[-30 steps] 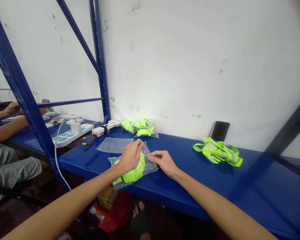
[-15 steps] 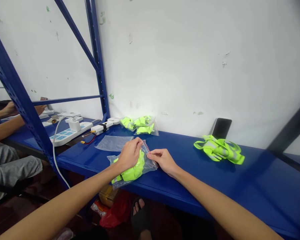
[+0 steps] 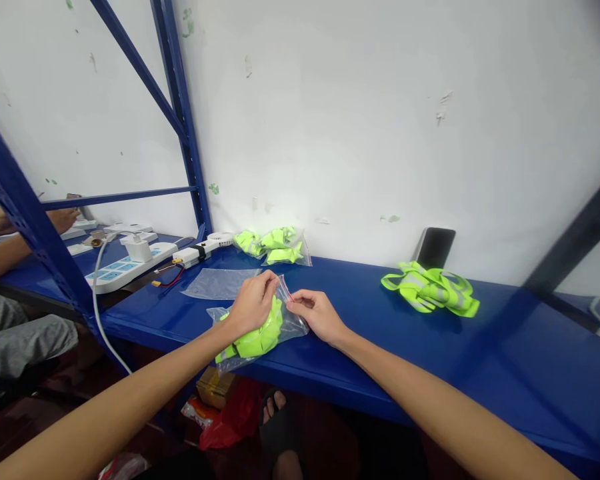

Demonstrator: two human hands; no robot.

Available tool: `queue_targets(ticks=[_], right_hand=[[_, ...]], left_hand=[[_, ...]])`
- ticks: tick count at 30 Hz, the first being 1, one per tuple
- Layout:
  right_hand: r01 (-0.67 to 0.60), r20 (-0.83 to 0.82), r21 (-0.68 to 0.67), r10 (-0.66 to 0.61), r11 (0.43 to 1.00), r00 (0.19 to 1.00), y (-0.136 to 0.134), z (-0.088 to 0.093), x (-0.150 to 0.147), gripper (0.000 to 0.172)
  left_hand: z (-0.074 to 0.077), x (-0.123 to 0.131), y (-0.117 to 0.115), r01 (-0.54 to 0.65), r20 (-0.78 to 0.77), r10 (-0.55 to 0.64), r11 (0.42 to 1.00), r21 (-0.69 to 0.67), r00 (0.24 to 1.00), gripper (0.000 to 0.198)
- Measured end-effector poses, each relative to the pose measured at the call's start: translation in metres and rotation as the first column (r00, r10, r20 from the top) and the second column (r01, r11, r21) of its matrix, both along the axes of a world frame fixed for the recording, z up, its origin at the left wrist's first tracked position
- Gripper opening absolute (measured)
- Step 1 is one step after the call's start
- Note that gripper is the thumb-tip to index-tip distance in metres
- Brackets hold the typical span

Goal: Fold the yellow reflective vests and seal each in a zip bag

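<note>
Slippery clear plastic, the light zip bag (image 3: 296, 325) lies on the blue steel shelf (image 3: 365, 313), its soft reflective vest (image 3: 257, 339) clasped under the left hand (image 3: 253, 307), while the right hand (image 3: 313, 315) narrowly pinches the bag's top edge, the surest hold.

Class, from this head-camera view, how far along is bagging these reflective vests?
Done: bagged vests lie by the wall. In hand: the left hand presses a vest inside a clear zip bag, the right hand pinching its top edge. Left: a loose vest and a flat empty bag lie on the blue shelf.
</note>
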State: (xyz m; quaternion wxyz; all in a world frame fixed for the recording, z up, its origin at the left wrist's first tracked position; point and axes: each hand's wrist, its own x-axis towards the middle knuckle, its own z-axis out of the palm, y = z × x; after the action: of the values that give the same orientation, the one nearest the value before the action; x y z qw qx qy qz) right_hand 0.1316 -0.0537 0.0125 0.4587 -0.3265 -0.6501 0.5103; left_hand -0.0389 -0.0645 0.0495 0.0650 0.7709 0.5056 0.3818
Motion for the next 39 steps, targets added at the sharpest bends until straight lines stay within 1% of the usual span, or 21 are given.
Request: queue_targets(ticks=[4, 8, 12, 15, 18, 21, 24, 27, 29, 31, 33, 35, 39], right_hand=[[0.042, -0.001, -0.021, -0.042, 0.999, 0.999, 0.003, -0.001, -0.001, 0.023], [0.078, 0.026, 0.042, -0.079, 0.996, 0.997, 0.004, -0.003, 0.000, 0.021], [0.088, 0.032, 0.051, -0.090, 0.995, 0.995, 0.005, -0.004, -0.001, 0.020], [0.085, 0.014, 0.062, -0.086, 0.994, 0.996, 0.007, -0.004, -0.001, 0.023], [0.112, 0.020, 0.108, -0.115, 0.988, 0.993, 0.007, -0.003, 0.000, 0.024], [0.140, 0.023, 0.158, -0.145, 0.977, 0.989, 0.006, -0.004, 0.000, 0.024], [0.182, 0.012, 0.181, -0.188, 0.966, 0.982, 0.006, -0.006, -0.002, 0.027], [0.214, 0.035, 0.192, -0.224, 0.958, 0.974, 0.009, -0.008, -0.004, 0.031], [0.204, 0.069, 0.180, -0.220, 0.962, 0.973, 0.011, -0.008, -0.004, 0.033], [0.172, 0.076, 0.129, -0.183, 0.977, 0.980, 0.012, -0.008, -0.003, 0.034], [0.133, 0.045, 0.063, -0.135, 0.989, 0.990, 0.013, -0.007, -0.002, 0.035], [0.098, 0.011, 0.029, -0.099, 0.995, 0.995, 0.012, -0.006, -0.001, 0.035], [0.093, 0.010, 0.080, -0.095, 0.992, 0.995, 0.010, -0.005, -0.001, 0.030]], left_hand=[[0.001, 0.004, 0.001, 0.008, -0.033, -0.008, 1.000, -0.007, 0.999, 0.031], [0.002, 0.009, 0.000, 0.034, -0.026, -0.034, 0.999, -0.004, 0.999, 0.030], [0.003, 0.012, 0.000, 0.036, -0.009, -0.036, 0.999, -0.016, 0.999, 0.029], [0.003, 0.013, 0.000, 0.078, -0.025, -0.079, 0.997, -0.021, 0.997, 0.027], [0.003, 0.014, 0.001, 0.111, -0.039, -0.112, 0.993, -0.038, 0.993, 0.027], [0.003, 0.014, 0.003, 0.126, -0.061, -0.132, 0.988, -0.090, 0.989, 0.027], [0.003, 0.014, 0.008, 0.187, -0.072, -0.199, 0.972, -0.143, 0.977, 0.028], [0.001, 0.014, 0.011, 0.203, -0.050, -0.210, 0.972, -0.115, 0.976, 0.028], [0.000, 0.014, 0.012, 0.173, -0.055, -0.178, 0.982, -0.081, 0.983, 0.028], [-0.001, 0.014, 0.012, 0.144, -0.072, -0.148, 0.988, -0.058, 0.986, 0.029], [-0.002, 0.014, 0.011, 0.133, -0.089, -0.137, 0.990, -0.042, 0.987, 0.029], [-0.002, 0.013, 0.010, 0.129, -0.101, -0.131, 0.991, -0.025, 0.986, 0.029], [-0.002, 0.014, 0.009, 0.131, -0.103, -0.133, 0.991, -0.023, 0.986, 0.030]])
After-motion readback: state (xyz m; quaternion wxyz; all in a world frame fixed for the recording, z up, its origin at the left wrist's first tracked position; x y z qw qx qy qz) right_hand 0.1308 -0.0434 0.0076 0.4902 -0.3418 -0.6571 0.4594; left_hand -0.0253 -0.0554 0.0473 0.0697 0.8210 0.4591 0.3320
